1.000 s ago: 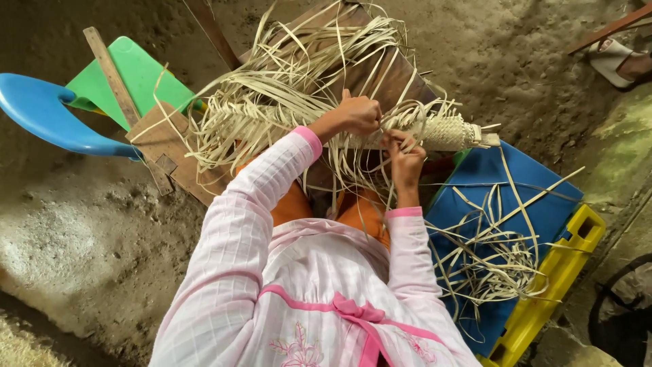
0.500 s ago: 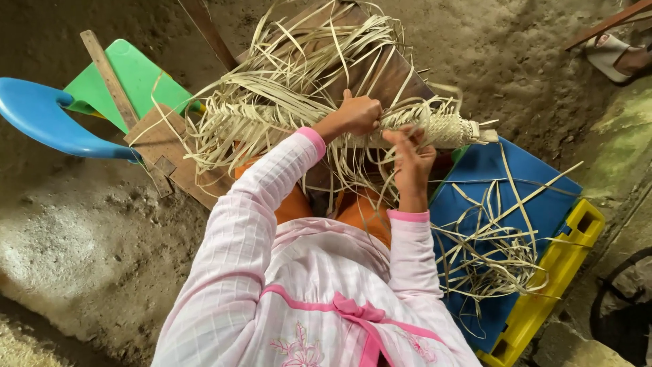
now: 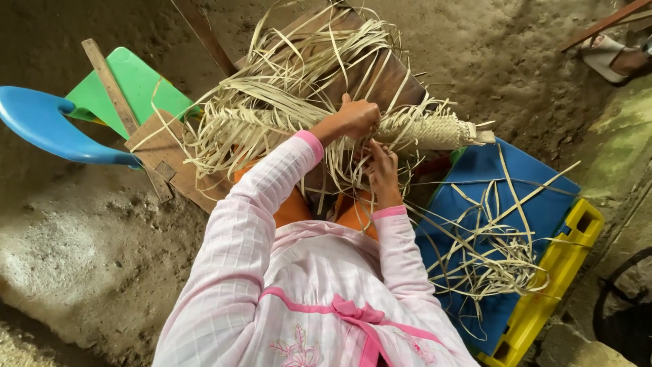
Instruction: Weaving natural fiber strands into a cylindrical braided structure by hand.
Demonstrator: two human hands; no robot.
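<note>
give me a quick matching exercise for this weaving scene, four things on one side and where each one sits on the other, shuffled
Things:
1. left hand
2. right hand
3. green plastic board
4. yellow plastic piece

Places:
A. lower right, beside the blue plastic panel strewn with loose strips
B. closed on the woven strip bundle, at its unwoven end
C. upper left, behind the blue plastic chair
D. just below the bundle, among the hanging strips

Pairs: 1-B, 2-D, 3-C, 4-A
</note>
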